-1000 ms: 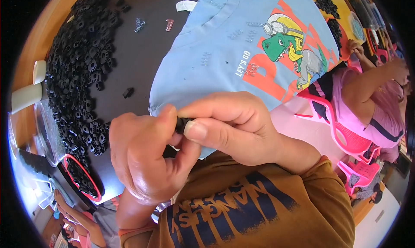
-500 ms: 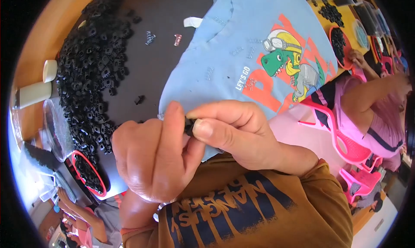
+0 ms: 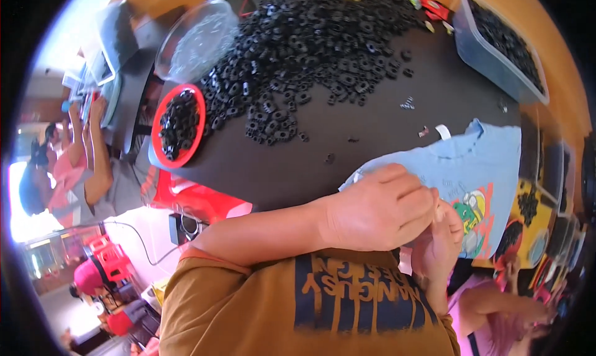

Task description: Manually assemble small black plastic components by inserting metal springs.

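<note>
My left hand (image 3: 391,208) is closed, its back turned up and its fingers curled toward my right hand. The right hand (image 3: 444,232) meets it fingertip to fingertip, thumb and fingers pinched together. Whatever sits between the fingertips is hidden. Both hands are just over the near edge of a light blue T-shirt (image 3: 417,156) with a dinosaur print, spread on the dark table (image 3: 273,170). Small springs (image 3: 456,186) lie scattered on the cloth. Beyond, a large heap of small black plastic parts (image 3: 323,39) covers the far part of the table.
A red bowl (image 3: 200,129) of black parts stands left, with a clear bowl (image 3: 162,61) of springs behind it. A clear plastic box (image 3: 490,70) of black parts is far right. People sit at both sides, one in pink (image 3: 496,306) near right.
My view has swung leftward, showing more of the table and the red bowl. Both hands now appear farther right in view. The black part seen between the fingertips is now hidden.
</note>
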### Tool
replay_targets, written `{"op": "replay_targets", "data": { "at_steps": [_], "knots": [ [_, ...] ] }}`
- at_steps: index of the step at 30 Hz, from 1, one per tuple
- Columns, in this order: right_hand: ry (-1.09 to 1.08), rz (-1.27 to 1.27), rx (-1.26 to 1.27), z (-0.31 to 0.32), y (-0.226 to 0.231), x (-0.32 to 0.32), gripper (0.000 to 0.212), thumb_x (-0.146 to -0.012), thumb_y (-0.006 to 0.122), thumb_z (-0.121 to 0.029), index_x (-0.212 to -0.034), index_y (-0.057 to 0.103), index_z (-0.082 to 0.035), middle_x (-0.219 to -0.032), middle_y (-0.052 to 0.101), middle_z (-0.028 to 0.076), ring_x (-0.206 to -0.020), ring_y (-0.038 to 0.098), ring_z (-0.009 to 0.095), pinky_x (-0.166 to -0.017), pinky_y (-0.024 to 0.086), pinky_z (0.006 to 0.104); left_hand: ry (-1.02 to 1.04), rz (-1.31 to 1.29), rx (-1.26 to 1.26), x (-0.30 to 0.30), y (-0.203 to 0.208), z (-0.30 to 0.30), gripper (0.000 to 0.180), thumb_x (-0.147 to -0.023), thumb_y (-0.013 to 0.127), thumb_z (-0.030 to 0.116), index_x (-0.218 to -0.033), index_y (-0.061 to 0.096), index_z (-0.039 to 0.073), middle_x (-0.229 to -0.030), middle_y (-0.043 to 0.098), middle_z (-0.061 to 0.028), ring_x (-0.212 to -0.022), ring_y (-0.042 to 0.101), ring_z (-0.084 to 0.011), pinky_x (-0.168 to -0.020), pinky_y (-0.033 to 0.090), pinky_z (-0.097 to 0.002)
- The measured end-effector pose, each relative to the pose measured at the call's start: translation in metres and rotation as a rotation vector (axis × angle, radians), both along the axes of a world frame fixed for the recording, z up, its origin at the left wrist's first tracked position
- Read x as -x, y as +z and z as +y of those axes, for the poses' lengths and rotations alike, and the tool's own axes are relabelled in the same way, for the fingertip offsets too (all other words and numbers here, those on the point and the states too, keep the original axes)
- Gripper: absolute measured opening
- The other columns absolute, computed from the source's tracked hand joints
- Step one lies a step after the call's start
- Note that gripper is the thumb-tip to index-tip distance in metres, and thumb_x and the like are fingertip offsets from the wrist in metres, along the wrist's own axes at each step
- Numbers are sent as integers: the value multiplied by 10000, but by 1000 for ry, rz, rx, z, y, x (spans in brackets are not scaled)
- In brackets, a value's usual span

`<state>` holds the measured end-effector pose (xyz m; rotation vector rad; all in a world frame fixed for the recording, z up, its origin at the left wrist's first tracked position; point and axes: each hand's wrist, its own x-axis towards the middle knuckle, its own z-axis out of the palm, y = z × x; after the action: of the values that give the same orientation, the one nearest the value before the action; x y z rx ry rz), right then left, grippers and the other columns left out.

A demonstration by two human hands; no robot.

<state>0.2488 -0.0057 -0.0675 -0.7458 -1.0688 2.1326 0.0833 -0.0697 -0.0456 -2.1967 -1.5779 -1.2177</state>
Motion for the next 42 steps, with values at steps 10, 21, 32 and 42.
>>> {"op": "replay_targets", "data": {
  "at_steps": [10,21,32,42],
  "knots": [
    [160,-96,-96,4,-7,7,223,-893,589,-85,-1061,622,58,-970,657,108,-893,603,148,-831,474,286,159,-143,-63,3,-24,-21,377,-649,728,134,-973,644,-39,-742,468,-15,-617,500,-151,-565,420,-288],
    [275,-98,-264,-21,15,45,214,-838,635,31,-1051,621,40,-1050,625,112,-926,591,160,-810,453,273,10,-59,26,45,-24,-51,406,-685,748,130,-1034,642,-48,-747,531,-5,-611,529,-142,-616,452,-293],
    [244,-241,-162,-65,30,89,162,-884,610,-26,-1032,626,38,-950,612,63,-852,562,107,-766,442,243,30,-257,-2,80,-30,-78,551,-684,737,118,-1174,558,-61,-714,514,-13,-588,508,-150,-598,430,-292],
    [-168,-379,-268,-15,31,103,216,-872,640,-125,-1030,621,21,-799,635,66,-694,593,131,-641,483,266,-49,-287,260,79,-33,-82,722,-707,724,87,-1327,387,-64,-779,571,-59,-648,558,-207,-626,436,-344]
  ]
}}
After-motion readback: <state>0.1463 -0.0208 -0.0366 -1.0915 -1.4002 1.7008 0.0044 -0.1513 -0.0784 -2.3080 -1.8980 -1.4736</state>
